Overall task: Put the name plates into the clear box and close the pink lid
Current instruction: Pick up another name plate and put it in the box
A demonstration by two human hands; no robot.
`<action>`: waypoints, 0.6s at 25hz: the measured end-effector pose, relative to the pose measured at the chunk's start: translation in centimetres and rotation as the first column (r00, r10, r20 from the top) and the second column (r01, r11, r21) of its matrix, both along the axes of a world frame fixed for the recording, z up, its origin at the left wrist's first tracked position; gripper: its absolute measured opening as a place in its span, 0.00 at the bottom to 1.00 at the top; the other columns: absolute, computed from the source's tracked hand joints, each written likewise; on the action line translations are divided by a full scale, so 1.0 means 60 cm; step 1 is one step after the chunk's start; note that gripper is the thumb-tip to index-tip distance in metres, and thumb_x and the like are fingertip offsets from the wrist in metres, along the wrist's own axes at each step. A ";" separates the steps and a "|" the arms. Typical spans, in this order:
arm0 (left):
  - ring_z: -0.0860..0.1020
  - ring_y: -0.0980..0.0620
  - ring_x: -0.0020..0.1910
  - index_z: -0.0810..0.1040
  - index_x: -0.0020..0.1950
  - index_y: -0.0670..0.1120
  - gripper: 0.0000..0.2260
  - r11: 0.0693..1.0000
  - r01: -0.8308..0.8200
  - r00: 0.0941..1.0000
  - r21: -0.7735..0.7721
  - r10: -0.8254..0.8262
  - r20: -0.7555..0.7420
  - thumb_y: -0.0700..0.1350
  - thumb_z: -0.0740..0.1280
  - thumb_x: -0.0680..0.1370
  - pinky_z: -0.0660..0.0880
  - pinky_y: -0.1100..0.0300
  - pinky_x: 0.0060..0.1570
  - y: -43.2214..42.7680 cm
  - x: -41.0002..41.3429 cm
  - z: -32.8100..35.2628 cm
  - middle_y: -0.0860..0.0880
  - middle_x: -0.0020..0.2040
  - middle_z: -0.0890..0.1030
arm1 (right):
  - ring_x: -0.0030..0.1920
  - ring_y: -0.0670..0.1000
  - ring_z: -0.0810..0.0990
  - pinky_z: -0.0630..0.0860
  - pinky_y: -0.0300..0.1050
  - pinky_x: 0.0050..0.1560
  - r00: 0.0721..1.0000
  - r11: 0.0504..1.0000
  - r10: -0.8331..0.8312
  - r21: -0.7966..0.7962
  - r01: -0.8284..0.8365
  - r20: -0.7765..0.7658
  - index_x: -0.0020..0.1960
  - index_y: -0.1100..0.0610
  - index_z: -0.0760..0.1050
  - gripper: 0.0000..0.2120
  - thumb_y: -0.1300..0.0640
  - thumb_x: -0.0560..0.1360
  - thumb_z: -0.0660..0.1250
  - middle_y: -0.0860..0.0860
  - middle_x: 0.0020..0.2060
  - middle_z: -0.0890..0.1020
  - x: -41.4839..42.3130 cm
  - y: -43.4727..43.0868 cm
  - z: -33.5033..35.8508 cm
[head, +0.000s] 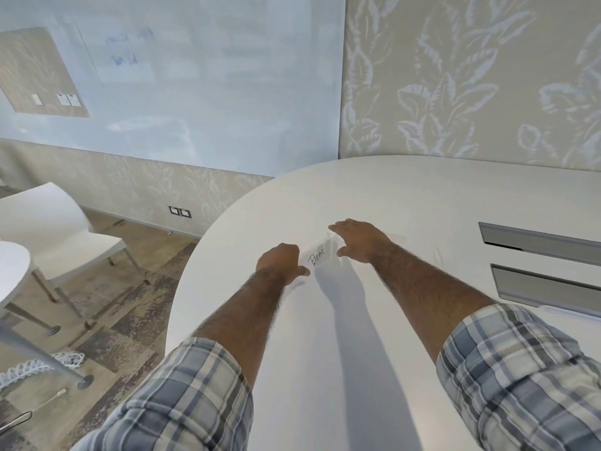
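Note:
A clear name plate [320, 255] with the handwritten word "BEAR" stands on the white table [390, 196]. My left hand [281, 260] grips its near-left end, fingers curled around it. Over its far-right end reaches my right hand [356, 237], fingertips on the top edge and thumb at the near side. Neither a clear box nor a pink lid appears in this view.
Two grey cable-slot covers [536, 242] are set into the table at the right. A white chair [55, 229] and another white table edge [13, 271] stand on the floor at the left. A whiteboard and patterned wall rise behind.

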State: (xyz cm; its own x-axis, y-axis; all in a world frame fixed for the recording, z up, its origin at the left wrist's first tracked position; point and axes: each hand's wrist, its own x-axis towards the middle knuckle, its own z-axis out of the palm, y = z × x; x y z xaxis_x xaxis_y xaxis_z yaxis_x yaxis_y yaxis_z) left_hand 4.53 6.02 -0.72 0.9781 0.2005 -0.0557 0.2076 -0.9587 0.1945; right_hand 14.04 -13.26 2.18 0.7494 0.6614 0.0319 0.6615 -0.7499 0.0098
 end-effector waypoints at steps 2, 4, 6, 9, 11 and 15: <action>0.78 0.47 0.44 0.73 0.48 0.48 0.20 1.000 -0.004 0.999 -0.018 0.004 -0.032 0.60 0.73 0.70 0.69 0.58 0.36 0.003 0.008 -0.004 0.51 0.45 0.78 | 0.73 0.51 0.64 0.65 0.51 0.71 1.000 1.000 -0.002 -0.011 0.002 0.003 0.77 0.53 0.61 0.33 0.51 0.76 0.68 0.50 0.74 0.68 0.006 0.009 -0.006; 0.78 0.48 0.43 0.73 0.46 0.48 0.20 0.999 -0.007 0.999 -0.045 0.005 -0.054 0.60 0.75 0.68 0.68 0.59 0.34 0.005 0.012 -0.008 0.53 0.42 0.76 | 0.72 0.52 0.66 0.66 0.51 0.70 1.000 1.000 -0.005 -0.009 0.005 -0.002 0.76 0.53 0.61 0.32 0.51 0.76 0.68 0.49 0.73 0.70 0.010 0.015 -0.011; 0.78 0.48 0.41 0.73 0.44 0.49 0.19 0.998 -0.007 0.998 -0.060 0.004 -0.058 0.59 0.76 0.66 0.66 0.60 0.32 0.005 0.016 -0.010 0.53 0.40 0.76 | 0.71 0.52 0.68 0.67 0.51 0.69 1.000 1.000 -0.015 0.000 0.015 -0.015 0.76 0.53 0.62 0.31 0.52 0.76 0.68 0.50 0.72 0.71 0.011 0.022 -0.018; 0.78 0.47 0.42 0.76 0.48 0.48 0.18 0.998 0.000 0.999 -0.065 -0.003 -0.051 0.55 0.77 0.66 0.69 0.59 0.35 0.010 0.019 -0.014 0.51 0.44 0.79 | 0.70 0.53 0.70 0.68 0.51 0.68 0.999 0.999 -0.025 0.020 0.025 -0.021 0.75 0.52 0.63 0.31 0.51 0.76 0.69 0.51 0.70 0.72 0.008 0.029 -0.024; 0.79 0.47 0.46 0.78 0.53 0.48 0.19 0.998 0.006 0.999 -0.062 -0.008 -0.040 0.53 0.77 0.67 0.71 0.57 0.39 0.017 0.017 -0.018 0.51 0.48 0.80 | 0.70 0.53 0.69 0.68 0.50 0.68 1.000 0.999 -0.025 0.020 0.025 -0.020 0.75 0.52 0.63 0.31 0.52 0.76 0.68 0.50 0.71 0.72 0.006 0.031 -0.026; 0.78 0.47 0.55 0.79 0.60 0.52 0.21 0.996 0.040 0.998 -0.080 -0.043 -0.039 0.50 0.76 0.68 0.72 0.56 0.45 0.031 0.010 -0.022 0.52 0.54 0.80 | 0.70 0.54 0.70 0.68 0.51 0.67 0.999 0.999 -0.036 -0.018 0.036 -0.020 0.73 0.53 0.66 0.28 0.51 0.75 0.69 0.51 0.70 0.73 0.003 0.036 -0.030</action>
